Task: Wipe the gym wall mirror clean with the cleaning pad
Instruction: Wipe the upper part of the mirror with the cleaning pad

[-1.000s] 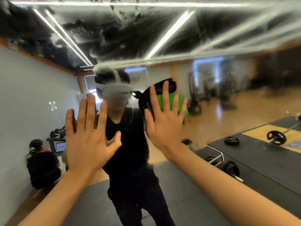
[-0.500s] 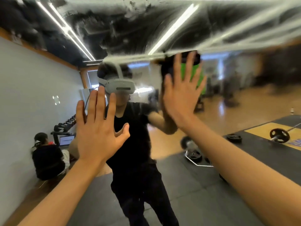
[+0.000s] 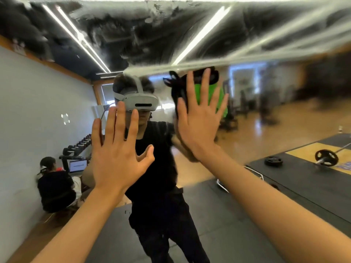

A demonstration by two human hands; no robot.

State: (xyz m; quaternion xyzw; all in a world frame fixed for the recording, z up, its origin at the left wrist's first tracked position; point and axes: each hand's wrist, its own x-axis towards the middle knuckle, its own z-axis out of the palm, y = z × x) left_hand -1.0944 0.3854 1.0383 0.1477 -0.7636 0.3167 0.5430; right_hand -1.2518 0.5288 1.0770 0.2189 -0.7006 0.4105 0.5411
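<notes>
Both hands flat, fingers spread: right hand presses upright cleaning pad on mirror; left hand bare.

The scene is evenly bright, lit by long ceiling light strips whose reflections streak white across the mirror — near the top they smear into glaring bands over wet, cloudy swirls. The right side of the reflection is heavily blurred and out of focus, while the 2 hands and forearms stay fairly sharp with soft, faint shadows. Straight lines bow toward the edges — wide-angle distortion.
</notes>
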